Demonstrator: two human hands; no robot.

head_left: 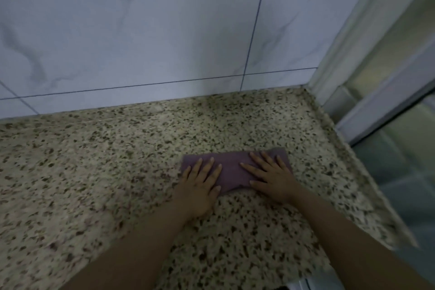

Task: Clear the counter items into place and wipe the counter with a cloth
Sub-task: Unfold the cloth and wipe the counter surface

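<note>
Head view: the speckled beige granite counter [117, 160] shows no loose items, so clearing looks done and wiping is underway. Both the left hand [200, 183] and right hand [273, 175] press flat, fingers spread, on the folded purple cloth [231, 167] toward the right end. Dirt or moisture is unreadable; the counter's left stretch is cut off.
</note>
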